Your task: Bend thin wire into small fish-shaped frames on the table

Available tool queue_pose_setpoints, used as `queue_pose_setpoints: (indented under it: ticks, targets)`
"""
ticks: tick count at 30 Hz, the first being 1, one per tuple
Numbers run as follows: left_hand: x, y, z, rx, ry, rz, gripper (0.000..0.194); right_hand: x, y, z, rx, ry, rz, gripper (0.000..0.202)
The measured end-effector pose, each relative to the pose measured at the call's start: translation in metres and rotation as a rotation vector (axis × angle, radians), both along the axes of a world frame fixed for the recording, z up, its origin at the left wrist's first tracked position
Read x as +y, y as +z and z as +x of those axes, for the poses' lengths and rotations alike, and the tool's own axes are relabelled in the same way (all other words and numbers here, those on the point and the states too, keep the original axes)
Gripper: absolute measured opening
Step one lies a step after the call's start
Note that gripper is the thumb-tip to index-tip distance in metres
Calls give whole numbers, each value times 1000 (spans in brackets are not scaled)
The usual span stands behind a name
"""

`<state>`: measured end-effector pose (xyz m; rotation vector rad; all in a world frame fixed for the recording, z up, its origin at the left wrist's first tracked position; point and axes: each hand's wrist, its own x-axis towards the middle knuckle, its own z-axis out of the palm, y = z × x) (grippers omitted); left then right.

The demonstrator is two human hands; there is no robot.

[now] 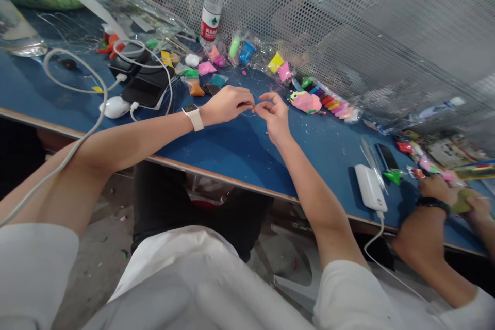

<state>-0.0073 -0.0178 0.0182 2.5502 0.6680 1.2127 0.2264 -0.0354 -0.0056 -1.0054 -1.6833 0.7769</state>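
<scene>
Over the blue table, my left hand, with a watch on its wrist, is closed in a pinch. Facing it, my right hand also pinches with thumb and forefinger, and the fingertips of both nearly touch. What they hold is too small to make out; a faint thin curved line shows by the fingertips. A pink clay figure with a yellow part and an eye lies right of my right hand. Left of my left hand are an orange clay packet and a teal packet.
A bottle stands by the perforated metal panel. Clay sticks lie along the back. A phone, white cable and white mouse-like object are left. Rightward are a power bank and a co-worker's hands.
</scene>
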Motion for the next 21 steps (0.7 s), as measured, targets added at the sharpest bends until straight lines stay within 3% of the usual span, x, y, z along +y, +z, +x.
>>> queue_pose_setpoints:
  ticks: [3,7,9,13,21]
  targets:
    - [-1,-2,1,-8,-4,5,18,-8,8,3,-96,22,130,40]
    - [0,-3,2,-61,19,-108,11,-18,19,10,-324,-42,376,24]
    - [0,-3,2,-76,24,-162,8,-19,22,15,-390,-84,396,18]
    - [0,-4,3,-83,27,-191,7,-13,22,21,-444,-91,407,24]
    - [-1,-6,2,4,-14,-47,12,-17,19,14,-311,-102,400,41]
